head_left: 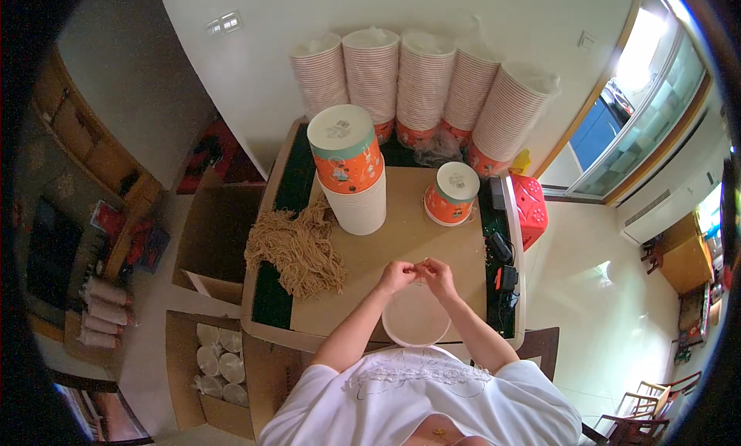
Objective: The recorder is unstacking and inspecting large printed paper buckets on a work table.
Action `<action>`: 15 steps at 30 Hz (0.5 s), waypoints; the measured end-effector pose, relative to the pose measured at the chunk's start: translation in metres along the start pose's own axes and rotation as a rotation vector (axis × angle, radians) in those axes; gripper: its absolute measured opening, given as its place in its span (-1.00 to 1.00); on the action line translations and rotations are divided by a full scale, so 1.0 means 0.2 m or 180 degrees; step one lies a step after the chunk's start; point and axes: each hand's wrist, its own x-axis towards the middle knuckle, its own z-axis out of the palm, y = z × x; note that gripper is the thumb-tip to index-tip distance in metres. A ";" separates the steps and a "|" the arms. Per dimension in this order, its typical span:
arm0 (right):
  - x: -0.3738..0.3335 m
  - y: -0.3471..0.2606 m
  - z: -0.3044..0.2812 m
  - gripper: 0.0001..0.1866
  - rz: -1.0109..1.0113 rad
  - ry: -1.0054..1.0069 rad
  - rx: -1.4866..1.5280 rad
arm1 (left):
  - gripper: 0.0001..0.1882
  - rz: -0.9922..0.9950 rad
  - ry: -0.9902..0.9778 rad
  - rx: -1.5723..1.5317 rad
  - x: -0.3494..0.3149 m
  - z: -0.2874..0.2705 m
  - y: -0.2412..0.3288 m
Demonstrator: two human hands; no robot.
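My left hand (397, 277) and my right hand (437, 279) meet above the table, thumbs and fingers pinched close together. What they pinch is too small to make out. Just below them, between my forearms, a white round paper tub (417, 319) is at the table's near edge. A tangled heap of tan paper cord (297, 249) lies to the left. Beyond my hands stands a tall stack of upturned paper tubs (353, 203), topped by an orange and green one. To its right is a shorter orange upturned tub (449, 207).
Several plastic-wrapped stacks of paper tubs (426, 76) line the wall. Black adapters and cables (505, 276) lie along the table's right edge, near a red stool (530, 207). At lower left, an open cardboard box (185, 369) holds wrapped white cylinders.
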 end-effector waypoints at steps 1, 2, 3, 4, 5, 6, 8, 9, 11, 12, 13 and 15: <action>0.00 -0.01 -0.01 -0.91 -0.0011 -0.0012 0.0013 | -0.89 0.0032 0.0075 -0.0057 0.00 0.00 0.01; 0.00 -0.02 -0.01 -0.91 -0.0010 -0.0007 0.0012 | -0.89 0.0065 0.0151 -0.0113 0.00 0.01 0.01; 0.00 -0.03 -0.01 -0.90 -0.0005 -0.0005 0.0057 | -0.89 0.0067 0.0148 -0.0114 0.00 0.00 0.02; 0.00 -0.03 -0.01 -0.89 0.0000 -0.0005 0.0102 | -0.90 0.0115 0.0171 -0.0106 0.00 0.00 0.03; 0.00 -0.04 -0.02 -0.89 -0.0002 -0.0003 0.0102 | -0.90 0.0162 0.0195 -0.0098 -0.01 0.00 0.03; 0.00 -0.04 -0.03 -0.88 0.0029 0.0104 0.0078 | -0.90 0.0164 0.0194 -0.0098 -0.01 0.00 0.04; 0.01 -0.08 -0.03 -0.87 0.0062 0.0206 0.0056 | -0.91 0.0152 0.0110 0.0145 -0.01 -0.01 0.04; 0.01 -0.09 -0.04 -0.88 0.0168 0.0189 0.0010 | -0.91 0.0150 0.0112 0.0145 -0.01 -0.02 0.04; 0.02 -0.10 -0.05 -0.88 0.0268 0.0171 -0.0034 | -0.86 -0.0068 -0.0028 0.0186 -0.02 -0.03 0.01; 0.02 -0.09 -0.05 -0.88 0.0231 0.0125 0.0087 | -0.86 -0.0067 -0.0025 0.0187 -0.02 -0.03 0.00; 0.03 -0.09 -0.06 -0.88 0.0198 0.0083 0.0206 | -0.86 -0.0067 0.0017 0.0145 -0.03 -0.03 0.01; 0.03 -0.10 -0.06 -0.87 0.0215 0.0093 0.0100 | -0.87 -0.0066 0.0059 0.0102 -0.03 -0.03 0.01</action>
